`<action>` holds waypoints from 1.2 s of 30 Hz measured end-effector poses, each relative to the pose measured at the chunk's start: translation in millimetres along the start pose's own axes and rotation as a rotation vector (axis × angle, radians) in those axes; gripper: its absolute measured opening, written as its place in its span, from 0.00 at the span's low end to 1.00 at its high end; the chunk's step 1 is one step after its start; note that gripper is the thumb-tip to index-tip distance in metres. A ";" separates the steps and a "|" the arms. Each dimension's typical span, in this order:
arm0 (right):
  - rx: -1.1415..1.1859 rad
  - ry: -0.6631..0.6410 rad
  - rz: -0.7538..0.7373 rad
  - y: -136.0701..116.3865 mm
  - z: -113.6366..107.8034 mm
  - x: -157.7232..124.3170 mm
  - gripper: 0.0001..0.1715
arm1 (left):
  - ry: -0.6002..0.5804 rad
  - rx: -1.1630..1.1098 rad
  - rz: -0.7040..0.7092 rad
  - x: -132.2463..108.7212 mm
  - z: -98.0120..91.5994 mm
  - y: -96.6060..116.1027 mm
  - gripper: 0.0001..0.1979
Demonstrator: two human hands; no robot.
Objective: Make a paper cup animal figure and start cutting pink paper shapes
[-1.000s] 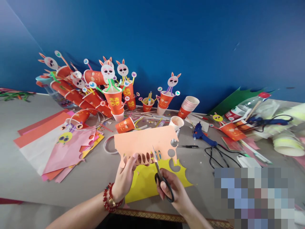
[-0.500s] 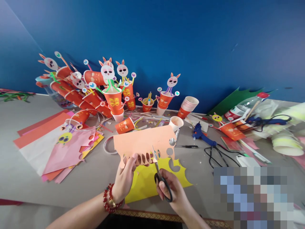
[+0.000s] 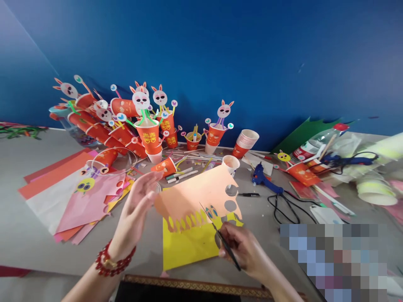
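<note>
My right hand (image 3: 245,249) is closed on black-handled scissors (image 3: 225,243), whose blades reach up into the lower edge of a pale orange paper sheet (image 3: 198,191) with scalloped cut-outs and round holes. My left hand (image 3: 137,205), wearing a red bead bracelet, is lifted with its fingers stretched out just beside the sheet's left edge; I cannot tell whether it touches the paper. Under the sheet a yellow paper (image 3: 189,247) lies flat on the grey table (image 3: 28,235).
Red paper cups with bunny faces on sticks (image 3: 147,130) crowd the back left by the blue wall. Loose coloured sheets (image 3: 63,193) lie at left. A cup stack (image 3: 247,140), white cup (image 3: 231,162), blue glue gun (image 3: 261,176) with cable, bottle (image 3: 317,142) and tape rolls (image 3: 374,188) sit right.
My left hand has let go of the orange sheet's lower edge and opened, moving up and left. The sheet has tilted and turned. My right hand with the scissors has shifted slightly right.
</note>
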State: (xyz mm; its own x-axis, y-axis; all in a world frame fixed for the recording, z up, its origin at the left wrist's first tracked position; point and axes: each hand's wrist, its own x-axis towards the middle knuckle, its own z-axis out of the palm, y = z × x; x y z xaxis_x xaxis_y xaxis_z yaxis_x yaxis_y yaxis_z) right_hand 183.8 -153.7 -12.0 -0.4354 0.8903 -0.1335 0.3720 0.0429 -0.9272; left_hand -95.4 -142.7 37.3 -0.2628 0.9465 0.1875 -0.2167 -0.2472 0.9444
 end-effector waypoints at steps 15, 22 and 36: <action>0.359 -0.197 0.057 -14.2 3.9 -14.5 0.34 | -0.751 0.290 -0.501 32.1 16.5 11.9 0.14; 0.367 -0.197 0.052 -11.2 4.7 -12.5 0.36 | -0.732 0.207 -0.505 21.6 15.8 7.5 0.14; 0.356 -0.157 0.067 -8.6 8.3 -11.1 0.36 | -0.730 0.196 -0.486 19.2 16.8 11.7 0.16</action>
State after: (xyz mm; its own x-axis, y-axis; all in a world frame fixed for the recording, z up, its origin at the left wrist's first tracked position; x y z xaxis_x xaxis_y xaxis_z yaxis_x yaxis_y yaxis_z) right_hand 178.6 -167.7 -5.5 -0.5502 0.8044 -0.2242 0.1080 -0.1977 -0.9743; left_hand -87.2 -124.0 56.4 0.4940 0.8500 -0.1828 0.0339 0.1913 0.9810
